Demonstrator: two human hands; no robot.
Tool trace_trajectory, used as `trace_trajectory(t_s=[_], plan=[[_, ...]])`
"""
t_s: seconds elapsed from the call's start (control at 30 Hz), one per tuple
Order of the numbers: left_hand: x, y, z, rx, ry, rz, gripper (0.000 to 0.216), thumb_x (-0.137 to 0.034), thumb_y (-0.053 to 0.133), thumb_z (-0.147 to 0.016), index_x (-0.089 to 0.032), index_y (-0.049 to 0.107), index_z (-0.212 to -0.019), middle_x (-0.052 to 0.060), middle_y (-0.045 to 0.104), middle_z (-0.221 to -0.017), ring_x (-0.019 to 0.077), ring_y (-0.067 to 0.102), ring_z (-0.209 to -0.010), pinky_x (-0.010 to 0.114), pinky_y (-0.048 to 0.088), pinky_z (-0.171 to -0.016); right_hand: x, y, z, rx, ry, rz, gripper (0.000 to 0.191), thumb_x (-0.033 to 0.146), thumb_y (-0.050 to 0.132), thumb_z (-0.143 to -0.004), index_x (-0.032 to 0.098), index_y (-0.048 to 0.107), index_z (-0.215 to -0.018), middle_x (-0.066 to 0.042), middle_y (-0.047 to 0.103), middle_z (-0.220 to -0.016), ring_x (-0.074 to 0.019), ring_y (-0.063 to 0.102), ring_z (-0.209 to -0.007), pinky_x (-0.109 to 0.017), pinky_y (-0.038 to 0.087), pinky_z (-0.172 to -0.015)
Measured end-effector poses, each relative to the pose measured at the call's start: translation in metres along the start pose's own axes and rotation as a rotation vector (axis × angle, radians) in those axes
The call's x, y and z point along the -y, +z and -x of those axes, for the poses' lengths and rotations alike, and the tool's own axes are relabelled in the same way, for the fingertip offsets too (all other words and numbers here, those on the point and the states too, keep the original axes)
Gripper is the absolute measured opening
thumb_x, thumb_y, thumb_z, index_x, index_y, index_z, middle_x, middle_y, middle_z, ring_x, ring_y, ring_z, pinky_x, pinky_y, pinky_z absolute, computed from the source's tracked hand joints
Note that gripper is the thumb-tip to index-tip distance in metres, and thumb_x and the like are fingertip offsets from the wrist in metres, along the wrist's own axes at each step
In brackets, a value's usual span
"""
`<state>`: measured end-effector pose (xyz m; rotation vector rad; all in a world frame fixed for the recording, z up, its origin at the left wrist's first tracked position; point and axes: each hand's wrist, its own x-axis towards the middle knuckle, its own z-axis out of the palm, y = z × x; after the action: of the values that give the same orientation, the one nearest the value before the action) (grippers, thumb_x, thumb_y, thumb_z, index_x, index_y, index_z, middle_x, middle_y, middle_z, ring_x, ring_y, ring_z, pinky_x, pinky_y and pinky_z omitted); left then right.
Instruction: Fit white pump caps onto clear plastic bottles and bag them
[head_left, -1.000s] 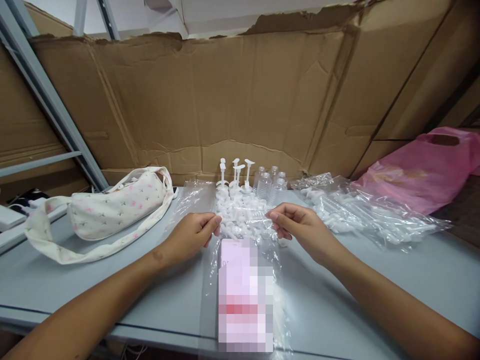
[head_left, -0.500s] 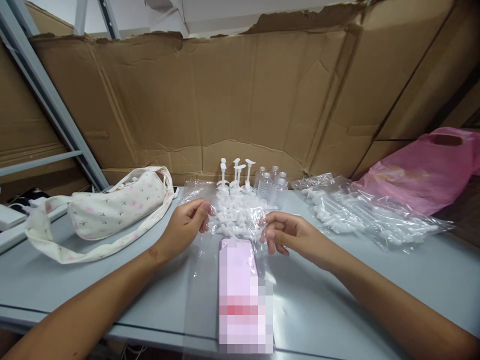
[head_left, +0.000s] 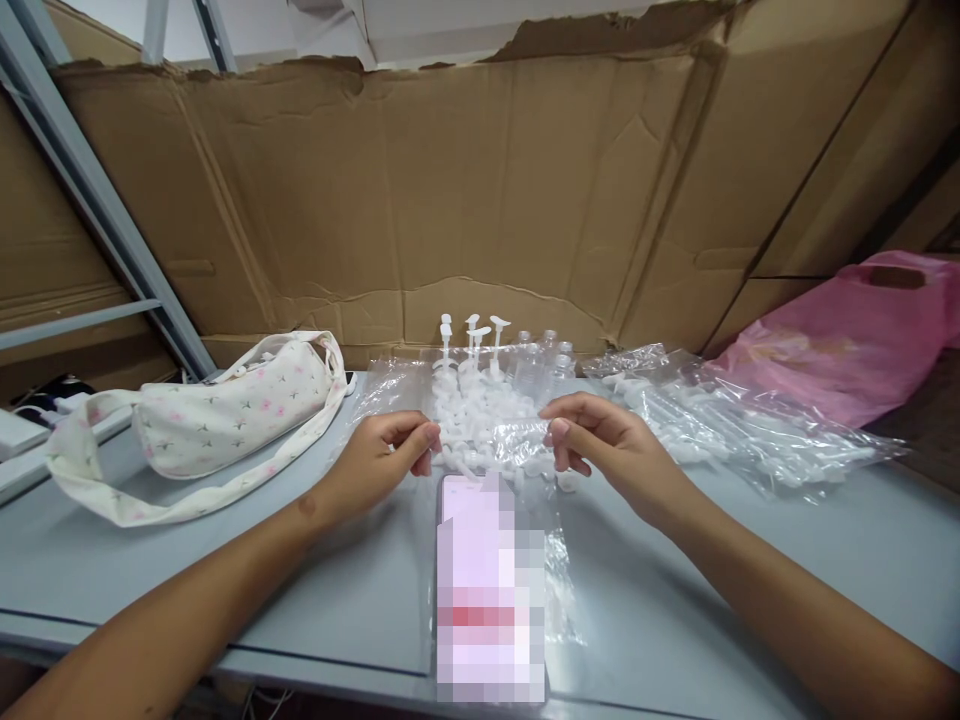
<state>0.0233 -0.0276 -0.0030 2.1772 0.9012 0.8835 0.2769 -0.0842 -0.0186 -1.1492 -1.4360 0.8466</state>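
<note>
Head view: beyond the pink-screened rectangular phone [head_left: 480,575], your right hand [head_left: 611,448] pinched a clear plastic bag [head_left: 520,442]; your left hand [head_left: 386,455] curled, hold unclear; bag-handling seemingly needed steadiness next.

Left hand [head_left: 396,452], right hand [head_left: 609,450], clear film [head_left: 561,570] shifted rightward

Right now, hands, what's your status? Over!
Right hand pinching clear plastic film; left hand's grip unclear. White pump pieces piled beyond. Possibly in the way: phone, just in front of them.
</note>
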Motion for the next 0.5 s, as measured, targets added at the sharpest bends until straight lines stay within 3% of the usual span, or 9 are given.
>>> trace_trajectory(t_s=[0.1,0.2,0.37,0.5], plan=[[0.0051,-0.0014,-0.0018,-0.043,0.008,0.022,0.035,-0.037,0.043,-0.092,-0.016,0.056,-0.067,-0.001,0.058,-0.060,0.0094,0.051,-0.058,0.022,0.039,-0.058,0.0000,0.0018,0.0004,0.089,0.076,0.021,0.032,0.045,0.061,-0.080,0.021,0.058,-0.100,-0.001,0.061,-0.069,-0.0117,0.055,-0.057,-0.024,0.035,-0.046],[0.0084,-0.0021,-0.0017,-0.029,0.021,0.099,0.034,-0.040,0.042,-0.092,-0.016,0.058,-0.075,-0.001,0.058,-0.059,0.0098,0.051,-0.057,0.022,0.040,-0.058,-0.0002,0.0044,0.0009,0.146,0.087,0.092,0.025,0.043,0.061,-0.080,0.018,0.061,-0.080,-0.001,0.060,-0.064,-0.0101,0.053,-0.054,-0.024,0.036,-0.048],[0.0061,0.0019,0.0019,0.213,0.016,0.136,0.036,-0.043,0.039,-0.092,-0.015,0.061,-0.090,0.002,0.063,-0.068,0.0116,0.055,-0.061,0.024,0.043,-0.060,-0.0002,0.0037,0.0003,-0.006,0.028,0.066,0.026,0.044,0.062,-0.079,0.018,0.061,-0.076,0.001,0.057,-0.060,-0.0098,0.051,-0.052,-0.024,0.035,-0.046],[0.0012,0.0046,0.0032,0.213,-0.044,0.087,0.029,-0.035,0.042,-0.092,-0.015,0.062,-0.083,0.001,0.062,-0.065,0.0108,0.055,-0.059,0.024,0.044,-0.060,0.0008,0.0016,0.0000,-0.078,-0.011,0.029,0.027,0.044,0.063,-0.078,0.017,0.062,-0.079,0.001,0.057,-0.058,-0.0102,0.050,-0.052,-0.025,0.036,-0.049]])
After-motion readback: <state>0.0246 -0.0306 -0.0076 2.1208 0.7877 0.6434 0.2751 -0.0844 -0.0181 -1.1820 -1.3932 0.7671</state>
